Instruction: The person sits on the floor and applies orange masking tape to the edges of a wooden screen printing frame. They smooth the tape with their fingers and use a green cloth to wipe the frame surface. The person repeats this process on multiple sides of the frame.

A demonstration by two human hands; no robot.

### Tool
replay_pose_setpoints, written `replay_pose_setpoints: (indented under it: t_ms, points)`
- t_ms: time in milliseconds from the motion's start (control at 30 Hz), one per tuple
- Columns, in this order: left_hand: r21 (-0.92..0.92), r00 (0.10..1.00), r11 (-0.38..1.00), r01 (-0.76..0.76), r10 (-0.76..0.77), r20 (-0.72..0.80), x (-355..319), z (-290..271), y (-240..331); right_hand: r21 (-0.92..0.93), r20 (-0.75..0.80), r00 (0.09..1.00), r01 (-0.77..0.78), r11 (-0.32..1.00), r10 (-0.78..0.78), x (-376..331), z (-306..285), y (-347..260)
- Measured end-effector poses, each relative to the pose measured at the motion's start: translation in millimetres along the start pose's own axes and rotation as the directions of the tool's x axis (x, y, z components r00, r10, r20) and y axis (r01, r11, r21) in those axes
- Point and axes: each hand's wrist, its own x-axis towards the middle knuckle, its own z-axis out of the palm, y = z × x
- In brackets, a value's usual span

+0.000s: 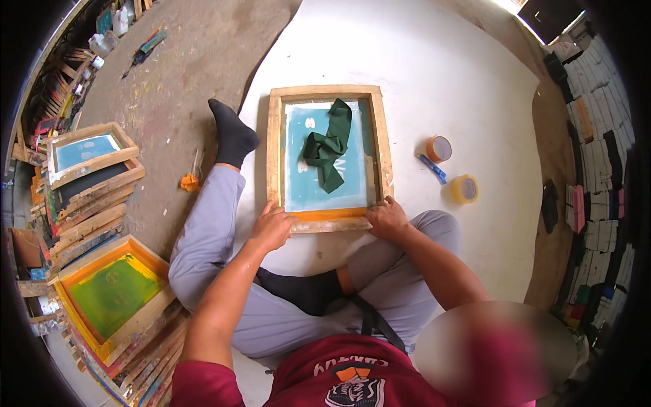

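A wooden screen-printing frame with a blue-green mesh lies on the white sheet before my crossed legs. Crumpled on the mesh is a dark green cloth strip. My left hand grips the frame at its near left corner, fingers curled over the wood. At the near right corner my right hand holds the same frame in a similar way. An orange tape band runs along the frame's near inner edge, between the hands.
Right of the frame are a brown tape roll, a blue cutter knife and a yellowish tape roll on the white sheet. Stacked wooden screens and a yellow-green screen stand at left. Folded bundles line the right.
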Motion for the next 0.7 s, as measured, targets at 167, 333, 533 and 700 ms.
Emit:
replay_pose_setpoints:
  t_ms: [167, 333, 533, 700]
  points:
    - [0.044, 1.000, 0.999, 0.031, -0.030, -0.007, 26, -6, -5, 0.073, 0.001, 0.998, -0.067, 0.995, 0.067, 14, -8, 18]
    - [-0.005, 0.996, 0.998, 0.056, -0.056, 0.067, 59, -8, 19, 0.026, -0.166, 0.986, -0.019, 0.999, 0.023, 32, 12, 18]
    - [-0.181, 0.998, 0.982, 0.055, -0.055, 0.004, 86, 27, 47, 0.203, -0.230, 0.973, 0.044, 0.978, 0.004, 49, 21, -5]
    - [-0.193, 0.991, 0.972, 0.135, -0.130, 0.034, 78, 8, 62, 0.218, -0.229, 0.973, 0.042, 0.975, 0.010, 38, 17, -3]
